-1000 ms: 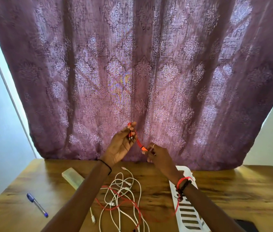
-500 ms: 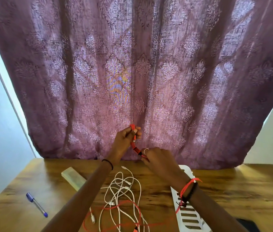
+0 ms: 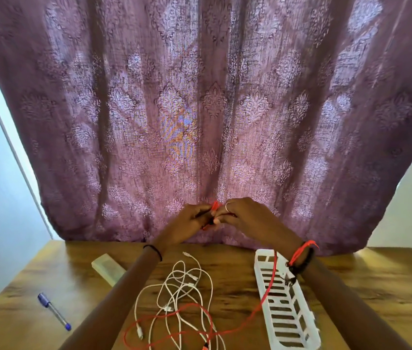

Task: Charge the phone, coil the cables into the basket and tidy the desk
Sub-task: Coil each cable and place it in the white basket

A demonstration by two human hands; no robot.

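Desk: a brown wooden desk (image 3: 376,286) carried loose white cables (image 3: 192,284), not yet coiled.
Basket: a white slotted plastic basket (image 3: 265,260) lay to the right, within reach.
Hands: my left hand (image 3: 187,223) and right hand (image 3: 245,215) both pinched the thin red cable (image 3: 214,207), raised, I judged, to start its coil.

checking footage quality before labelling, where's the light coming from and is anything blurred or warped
All in the head view: daylight comes through the purple curtain from behind, with a rainbow moiré patch near its middle; the left hand and right hand, pinching the red cable, look slightly soft; the wide lens leans the curtain's sides inward; the desk carries a mild sheen.
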